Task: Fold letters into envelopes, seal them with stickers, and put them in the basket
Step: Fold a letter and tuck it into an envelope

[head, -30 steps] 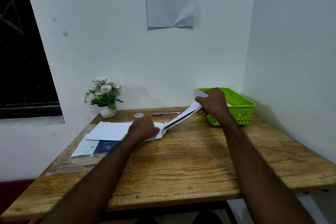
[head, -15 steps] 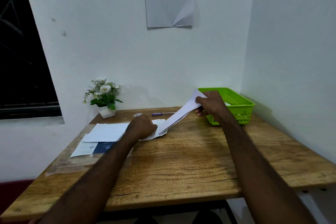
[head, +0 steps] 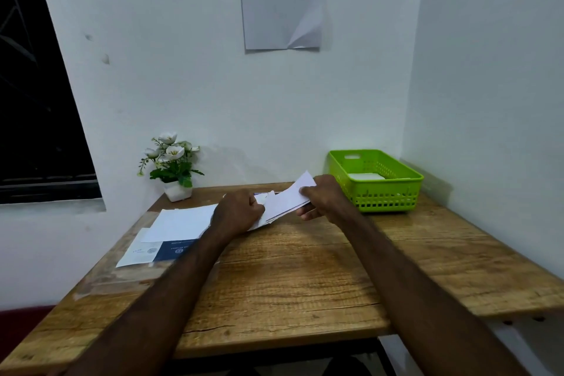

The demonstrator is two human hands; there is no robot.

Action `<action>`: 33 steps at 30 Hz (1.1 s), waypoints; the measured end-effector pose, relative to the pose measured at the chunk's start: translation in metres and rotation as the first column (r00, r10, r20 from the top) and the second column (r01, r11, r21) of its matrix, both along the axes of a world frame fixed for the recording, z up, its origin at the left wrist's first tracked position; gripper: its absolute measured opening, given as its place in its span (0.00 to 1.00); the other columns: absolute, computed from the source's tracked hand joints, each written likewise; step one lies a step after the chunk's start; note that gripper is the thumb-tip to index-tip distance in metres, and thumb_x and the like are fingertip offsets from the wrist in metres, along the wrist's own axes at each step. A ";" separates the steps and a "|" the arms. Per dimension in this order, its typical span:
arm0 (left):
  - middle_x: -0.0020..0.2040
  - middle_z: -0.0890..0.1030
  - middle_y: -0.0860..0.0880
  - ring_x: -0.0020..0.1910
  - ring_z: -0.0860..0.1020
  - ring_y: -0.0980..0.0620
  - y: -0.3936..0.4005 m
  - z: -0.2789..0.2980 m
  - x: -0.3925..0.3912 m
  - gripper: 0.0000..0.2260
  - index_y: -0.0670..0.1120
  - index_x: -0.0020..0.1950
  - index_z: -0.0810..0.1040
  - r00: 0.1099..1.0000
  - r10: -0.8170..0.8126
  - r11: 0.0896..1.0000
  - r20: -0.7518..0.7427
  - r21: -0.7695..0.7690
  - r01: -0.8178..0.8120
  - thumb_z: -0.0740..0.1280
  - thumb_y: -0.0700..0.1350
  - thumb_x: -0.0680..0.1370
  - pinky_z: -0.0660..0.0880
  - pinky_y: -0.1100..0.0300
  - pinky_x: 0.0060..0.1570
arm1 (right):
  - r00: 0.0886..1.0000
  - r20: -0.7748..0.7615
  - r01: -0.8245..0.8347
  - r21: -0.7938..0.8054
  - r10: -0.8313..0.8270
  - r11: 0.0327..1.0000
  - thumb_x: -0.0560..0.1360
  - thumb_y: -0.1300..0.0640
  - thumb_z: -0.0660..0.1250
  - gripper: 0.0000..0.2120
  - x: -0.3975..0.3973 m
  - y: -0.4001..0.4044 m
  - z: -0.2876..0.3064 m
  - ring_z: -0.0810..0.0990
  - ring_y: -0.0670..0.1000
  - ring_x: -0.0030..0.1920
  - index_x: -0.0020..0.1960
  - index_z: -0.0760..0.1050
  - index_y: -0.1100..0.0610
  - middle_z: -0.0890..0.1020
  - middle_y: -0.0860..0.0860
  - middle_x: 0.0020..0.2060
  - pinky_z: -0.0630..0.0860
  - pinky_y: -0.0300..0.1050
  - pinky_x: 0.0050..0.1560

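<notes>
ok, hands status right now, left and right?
Left hand: curled, gripping the near end of the white paper.
Right hand: pinching the far end of that same paper.

Two bare forearms, long and slim, uncovered up to the lower edge of the view. No sleeve, no watch, no ring, no glove visible. Bare left hand (head: 238,212) and bare right hand (head: 323,198), knuckles showing, nothing worn.

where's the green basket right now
In the head view the green basket sits at the table's far right corner against the walls, just right of the right hand, white paper inside it.
</notes>
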State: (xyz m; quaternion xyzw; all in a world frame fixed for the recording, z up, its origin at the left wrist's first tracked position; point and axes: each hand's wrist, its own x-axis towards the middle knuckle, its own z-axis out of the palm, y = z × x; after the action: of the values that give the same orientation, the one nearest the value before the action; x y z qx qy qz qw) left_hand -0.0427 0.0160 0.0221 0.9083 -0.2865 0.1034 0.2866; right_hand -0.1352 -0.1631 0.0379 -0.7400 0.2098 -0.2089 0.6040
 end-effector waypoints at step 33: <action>0.36 0.79 0.54 0.38 0.76 0.55 -0.013 -0.011 -0.005 0.07 0.50 0.38 0.77 0.990 -0.100 0.986 0.095 -0.122 0.111 0.70 0.48 0.75 0.68 0.58 0.36 | 0.996 -0.085 -0.006 -0.357 -0.026 0.934 0.68 0.60 0.73 0.09 0.021 0.015 -0.024 0.67 0.46 0.22 0.36 0.82 0.67 0.74 0.47 0.20 0.63 0.39 0.24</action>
State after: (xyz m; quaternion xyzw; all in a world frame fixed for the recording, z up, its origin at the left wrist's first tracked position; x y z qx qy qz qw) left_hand -0.0479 0.0034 0.0110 0.8663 -0.3396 0.1462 0.3360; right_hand -0.1137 -0.1483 0.0136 -0.8446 0.1990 -0.2136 0.4488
